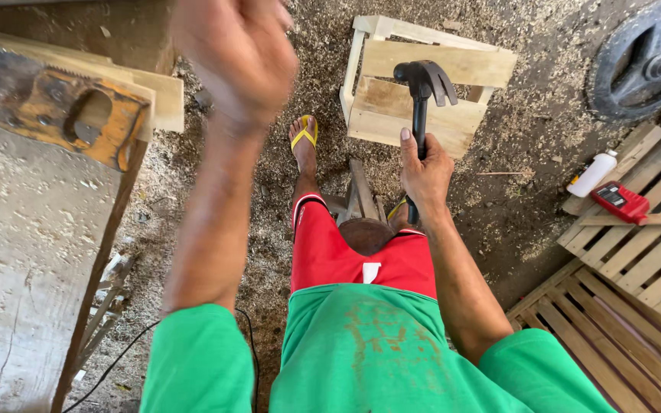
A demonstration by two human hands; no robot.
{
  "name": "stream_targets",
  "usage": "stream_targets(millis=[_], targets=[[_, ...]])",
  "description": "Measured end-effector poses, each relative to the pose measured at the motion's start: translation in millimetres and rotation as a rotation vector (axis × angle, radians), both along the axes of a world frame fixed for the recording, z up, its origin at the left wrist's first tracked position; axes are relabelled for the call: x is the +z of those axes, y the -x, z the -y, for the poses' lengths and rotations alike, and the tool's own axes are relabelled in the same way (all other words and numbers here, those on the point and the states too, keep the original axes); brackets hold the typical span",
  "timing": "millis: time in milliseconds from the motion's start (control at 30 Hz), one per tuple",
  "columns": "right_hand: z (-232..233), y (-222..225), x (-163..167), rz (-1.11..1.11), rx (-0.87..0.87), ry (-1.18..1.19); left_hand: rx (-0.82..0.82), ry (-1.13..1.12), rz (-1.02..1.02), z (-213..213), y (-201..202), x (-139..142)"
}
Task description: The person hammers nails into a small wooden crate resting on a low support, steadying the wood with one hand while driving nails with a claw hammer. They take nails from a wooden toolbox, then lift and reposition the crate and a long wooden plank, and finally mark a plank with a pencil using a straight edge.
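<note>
My right hand (424, 172) grips the black handle of a claw hammer (424, 80), whose head is up in front of a small pale wooden crate (422, 95) lying on the sawdust floor. My left hand (235, 50) is raised close to the camera and blurred; its fingers look curled and I cannot tell whether anything is in it. I wear a green shirt, red shorts and yellow flip-flops (304, 131), seated on a small wooden stool (363, 218).
A workbench (17, 252) at the left carries a handsaw with an orange wooden handle (78, 115). Slatted pallets (636, 260) at the right hold a white bottle (592, 173) and a red device (620, 201). A black wheel (644, 57) lies at top right.
</note>
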State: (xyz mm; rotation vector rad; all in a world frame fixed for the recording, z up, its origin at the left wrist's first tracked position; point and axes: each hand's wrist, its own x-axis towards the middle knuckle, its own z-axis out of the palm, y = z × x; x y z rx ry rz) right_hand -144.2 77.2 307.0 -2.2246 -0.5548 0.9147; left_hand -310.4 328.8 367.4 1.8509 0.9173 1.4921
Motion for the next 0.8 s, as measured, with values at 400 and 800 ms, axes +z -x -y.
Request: stream_targets(millis=[400,800], targets=[[79,-25,-78,0.081,0.194,0.073,-0.044,0.360,-0.274,156,-72,-192],[97,-19,-107,0.029,0.172,0.045,0.023,0.520,-0.325,172,-86,-227]])
